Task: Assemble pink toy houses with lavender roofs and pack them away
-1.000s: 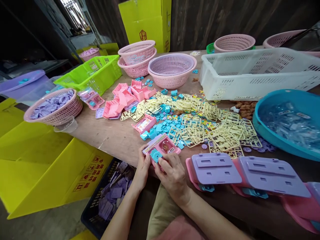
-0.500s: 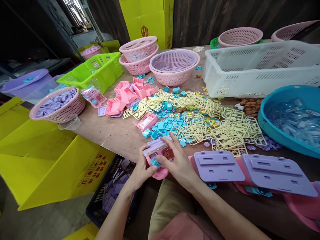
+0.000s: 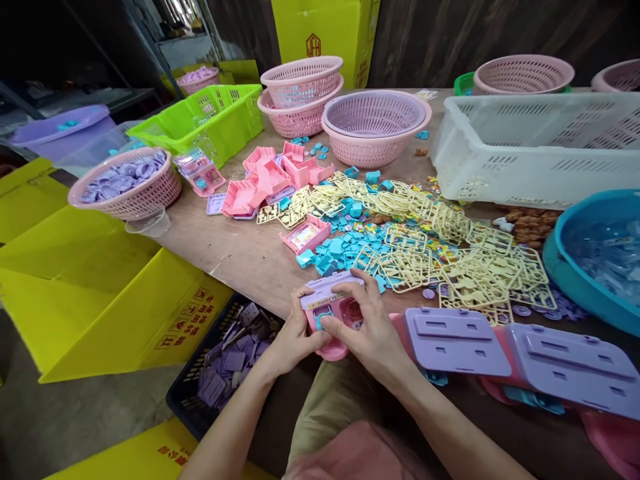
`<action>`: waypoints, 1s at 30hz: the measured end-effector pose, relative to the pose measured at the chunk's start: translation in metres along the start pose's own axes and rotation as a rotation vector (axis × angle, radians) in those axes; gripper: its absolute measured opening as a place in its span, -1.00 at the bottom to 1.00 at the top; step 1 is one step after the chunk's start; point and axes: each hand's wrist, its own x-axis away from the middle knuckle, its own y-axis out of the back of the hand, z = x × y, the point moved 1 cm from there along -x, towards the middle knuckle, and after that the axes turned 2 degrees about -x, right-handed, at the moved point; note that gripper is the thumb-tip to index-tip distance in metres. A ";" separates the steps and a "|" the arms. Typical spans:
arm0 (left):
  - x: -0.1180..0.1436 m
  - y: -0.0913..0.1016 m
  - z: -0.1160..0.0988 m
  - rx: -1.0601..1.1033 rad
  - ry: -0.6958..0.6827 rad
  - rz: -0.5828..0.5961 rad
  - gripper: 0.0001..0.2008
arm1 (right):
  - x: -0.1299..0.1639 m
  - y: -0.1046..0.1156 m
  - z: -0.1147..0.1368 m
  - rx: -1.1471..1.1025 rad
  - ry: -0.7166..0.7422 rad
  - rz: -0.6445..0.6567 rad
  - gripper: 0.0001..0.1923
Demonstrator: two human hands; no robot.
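Pink toy case (image 3: 333,308) gripped at bench (image 3: 240,257) near edge, 6 o'clock, by left hand (image 3: 293,337) and right hand (image 3: 373,330), fingers closed on it; fitting step judged underway; blue insert (image 3: 323,315) likely needs pressing home.

Toy case (image 3: 333,310): pink body, lilac lid, yellow lettered strip, blue insert. Loose tiles (image 3: 334,248): turquoise. Part frames (image 3: 460,267): cream. Flat lids (image 3: 457,332): lilac. Slotted crate (image 3: 540,147): white. Mesh crate (image 3: 210,120): lime green. Basin (image 3: 575,273): teal. Cartons (image 3: 85,293): yellow, red print
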 end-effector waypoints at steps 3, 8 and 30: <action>0.000 0.000 0.000 -0.007 0.006 0.000 -0.33 | -0.001 -0.002 0.004 -0.026 0.002 -0.012 -0.71; -0.003 0.002 0.002 0.001 -0.034 0.002 -0.33 | -0.009 -0.002 0.002 -0.011 0.030 -0.027 -0.75; -0.004 -0.012 0.004 0.038 -0.097 -0.104 -0.38 | 0.002 -0.001 -0.003 -0.024 0.168 -0.003 -0.80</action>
